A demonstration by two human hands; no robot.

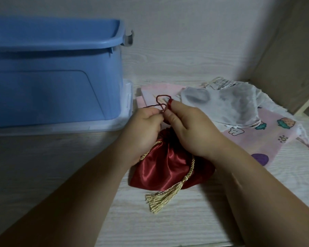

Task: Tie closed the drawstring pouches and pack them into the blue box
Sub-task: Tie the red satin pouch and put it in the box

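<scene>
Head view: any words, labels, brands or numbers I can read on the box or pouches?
No readable text anywhere.
Blue box: no label visible on its front wall.
Pink pouch: cartoon pictures only, no words.
Dark print behind the white pouch: too blurred to read.
Red pouch: plain.

Head camera looks forward and down, seemingly close over the table (176, 227).
</scene>
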